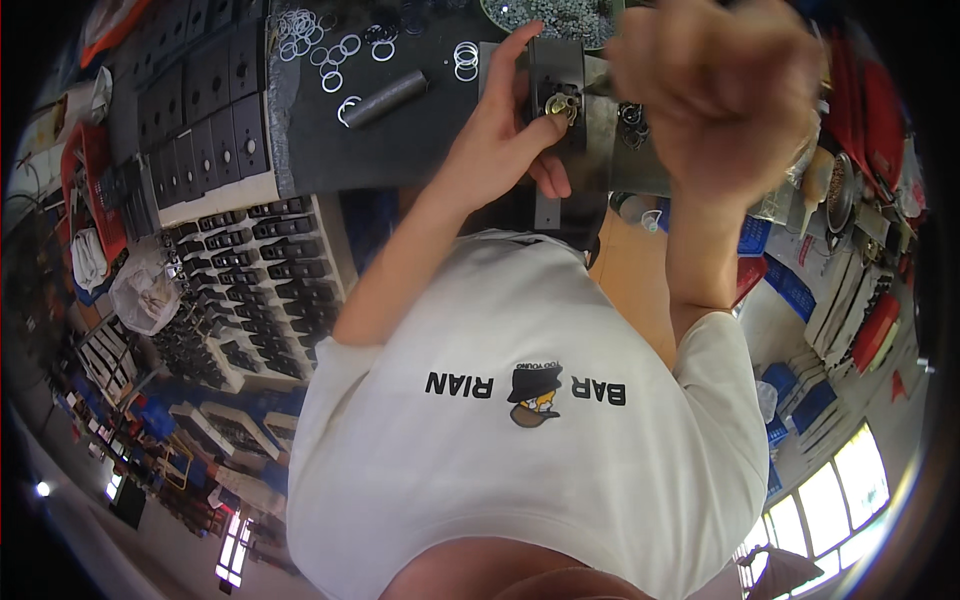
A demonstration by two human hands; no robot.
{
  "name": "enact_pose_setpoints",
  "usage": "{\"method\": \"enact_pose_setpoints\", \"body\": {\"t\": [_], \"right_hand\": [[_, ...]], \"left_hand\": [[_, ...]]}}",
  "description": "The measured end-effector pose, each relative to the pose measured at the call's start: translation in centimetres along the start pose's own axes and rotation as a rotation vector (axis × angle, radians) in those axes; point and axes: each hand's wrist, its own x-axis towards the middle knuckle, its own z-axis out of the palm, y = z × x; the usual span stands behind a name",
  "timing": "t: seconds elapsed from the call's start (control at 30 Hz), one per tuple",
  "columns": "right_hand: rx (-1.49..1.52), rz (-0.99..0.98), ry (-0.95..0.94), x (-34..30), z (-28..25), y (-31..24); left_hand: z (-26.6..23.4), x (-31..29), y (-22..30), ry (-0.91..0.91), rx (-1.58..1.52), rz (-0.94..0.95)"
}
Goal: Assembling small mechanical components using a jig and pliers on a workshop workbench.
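My left hand [500, 140] reaches over the bench, its thumb pressed on a small round brass-coloured part [562, 104]. That part sits on a long dark metal plate [558, 62]. The index finger stretches along the plate's left side, and other fingertips show past its right edge. Raised close to the camera, my right hand [715, 100] is blurred, with its fingers curled into a fist. Whatever it may hold is hidden. A grey metal tube [388, 98] lies on the bench left of my left hand.
Loose metal rings [300, 35] lie at the far left of the dark bench [430, 150]. A dish of small grey pieces [550, 14] stands at the far edge. Dark flat plates [215, 145] line the left; black parts on a rack [290, 255] stand below. Blue bins [790, 290] are right.
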Motion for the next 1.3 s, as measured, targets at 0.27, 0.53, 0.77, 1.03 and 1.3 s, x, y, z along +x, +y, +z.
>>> {"method": "enact_pose_setpoints", "body": {"t": [0.27, 0.53, 0.77, 1.03, 1.3], "right_hand": [[-0.270, 0.198, -0.100, -2.0, -2.2, -3.6], [-1.734, 0.693, 0.340, -12.0, -6.1, -10.6], [-2.020, 0.662, 0.449, -15.4, -13.2, -13.1], [-2.126, 0.597, 0.340, -16.0, -14.0, -10.6], [-1.999, 0.582, 0.217, -13.5, -13.2, -12.4]], "left_hand": [[0.5, -0.8, -0.6, 0.041, 0.004, 0.020], [-8.7, -4.1, 3.6, 0.429, 1.595, 0.601], [-11.3, -2.8, 1.9, 0.254, 1.619, 0.514], [-11.3, -4.2, 2.2, 0.638, 0.900, 0.558], [-8.8, -7.7, 0.5, 0.538, 0.949, 0.380]]}}
